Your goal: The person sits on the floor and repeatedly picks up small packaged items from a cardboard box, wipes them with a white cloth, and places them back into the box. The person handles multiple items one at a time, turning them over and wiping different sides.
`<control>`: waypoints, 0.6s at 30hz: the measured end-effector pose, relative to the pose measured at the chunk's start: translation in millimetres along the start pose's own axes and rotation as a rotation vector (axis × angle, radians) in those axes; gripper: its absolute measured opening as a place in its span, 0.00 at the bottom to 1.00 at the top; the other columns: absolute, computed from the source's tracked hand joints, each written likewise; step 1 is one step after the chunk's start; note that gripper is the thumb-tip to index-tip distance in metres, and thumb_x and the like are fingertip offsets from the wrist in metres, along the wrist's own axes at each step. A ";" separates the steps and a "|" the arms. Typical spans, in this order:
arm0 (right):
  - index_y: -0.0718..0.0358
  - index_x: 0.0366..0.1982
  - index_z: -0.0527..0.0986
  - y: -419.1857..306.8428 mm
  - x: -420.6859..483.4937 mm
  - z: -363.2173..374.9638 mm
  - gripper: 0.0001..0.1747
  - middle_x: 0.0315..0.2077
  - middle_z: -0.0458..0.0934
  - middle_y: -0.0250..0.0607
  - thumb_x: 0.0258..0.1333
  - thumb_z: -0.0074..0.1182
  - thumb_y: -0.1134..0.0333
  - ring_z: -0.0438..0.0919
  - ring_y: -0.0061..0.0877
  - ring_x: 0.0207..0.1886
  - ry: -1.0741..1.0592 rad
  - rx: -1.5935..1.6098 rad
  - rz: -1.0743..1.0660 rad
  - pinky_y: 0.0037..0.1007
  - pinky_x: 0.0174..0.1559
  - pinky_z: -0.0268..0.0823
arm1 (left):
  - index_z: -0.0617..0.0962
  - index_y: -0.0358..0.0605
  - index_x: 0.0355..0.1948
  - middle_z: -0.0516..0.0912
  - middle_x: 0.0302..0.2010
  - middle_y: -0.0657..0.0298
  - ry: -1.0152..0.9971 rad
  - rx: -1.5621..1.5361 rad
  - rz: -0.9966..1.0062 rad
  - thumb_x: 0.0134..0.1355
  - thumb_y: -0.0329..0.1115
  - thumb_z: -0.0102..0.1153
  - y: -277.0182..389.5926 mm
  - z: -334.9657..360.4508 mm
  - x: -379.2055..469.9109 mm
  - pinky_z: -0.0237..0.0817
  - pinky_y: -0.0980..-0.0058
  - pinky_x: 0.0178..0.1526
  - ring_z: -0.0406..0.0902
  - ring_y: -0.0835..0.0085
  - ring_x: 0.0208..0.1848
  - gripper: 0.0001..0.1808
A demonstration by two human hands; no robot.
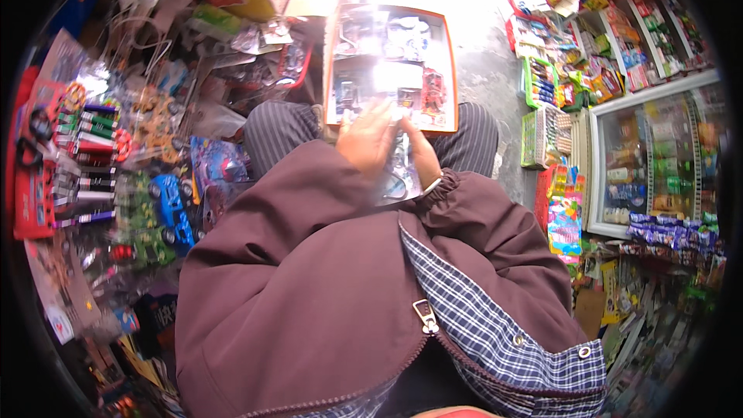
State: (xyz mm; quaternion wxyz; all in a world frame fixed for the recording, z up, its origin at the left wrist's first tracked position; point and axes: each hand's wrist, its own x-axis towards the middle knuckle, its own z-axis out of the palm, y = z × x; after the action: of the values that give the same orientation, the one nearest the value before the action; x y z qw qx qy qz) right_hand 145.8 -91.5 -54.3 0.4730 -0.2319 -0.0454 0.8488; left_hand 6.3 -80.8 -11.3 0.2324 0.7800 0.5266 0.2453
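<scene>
My left hand (367, 138) and my right hand (422, 157) are close together over the near edge of an open cardboard box (450, 64). Between them they hold a clear plastic packet (399, 183), its upper end pinched by the fingertips. A dark curved line shows in the packet's lower part; the rest of its contents is unclear. The box has an orange rim and compartments with small packaged items, among them a red one (433, 90) at the right. Glare washes out part of the box. A pale band circles my right wrist.
At left are packaged toy vehicles, including a blue toy car (173, 209), and scissors (36, 136). A red-rimmed basket (305, 67) stands beyond my left knee. At right are a green basket (525, 84), snack shelves and a white-framed glass-front cabinet (598, 157) with bottles.
</scene>
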 end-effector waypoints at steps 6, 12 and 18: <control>0.65 0.52 0.71 -13.9 -4.8 -6.6 0.25 0.47 0.77 0.43 0.65 0.45 0.52 0.77 0.32 0.49 -0.158 0.083 -0.058 0.36 0.53 0.69 | 0.70 0.46 0.60 0.68 0.64 0.54 0.022 0.172 0.116 0.65 0.45 0.47 18.5 8.6 -16.7 0.44 0.40 0.64 0.61 0.60 0.68 0.25; 0.59 0.54 0.69 -23.3 -24.1 8.9 0.34 0.48 0.75 0.45 0.63 0.36 0.38 0.76 0.39 0.48 -0.109 0.010 0.022 0.45 0.48 0.71 | 0.69 0.44 0.59 0.68 0.62 0.50 0.046 -0.157 0.195 0.61 0.43 0.52 17.7 6.6 -28.2 0.43 0.43 0.65 0.60 0.53 0.67 0.26; 0.63 0.55 0.69 -24.5 -27.6 22.9 0.31 0.50 0.76 0.45 0.64 0.39 0.45 0.76 0.38 0.49 -0.071 -0.026 -0.093 0.39 0.53 0.69 | 0.74 0.50 0.56 0.69 0.62 0.54 0.123 -0.036 0.318 0.56 0.36 0.56 6.1 5.7 -22.0 0.53 0.52 0.62 0.64 0.58 0.65 0.24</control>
State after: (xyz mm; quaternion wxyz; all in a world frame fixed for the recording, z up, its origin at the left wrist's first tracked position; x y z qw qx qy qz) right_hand 167.3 -97.5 -17.0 0.5071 -0.2054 -0.0839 0.8329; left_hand 7.0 -104.0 -14.9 0.1721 0.8326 0.4054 0.3359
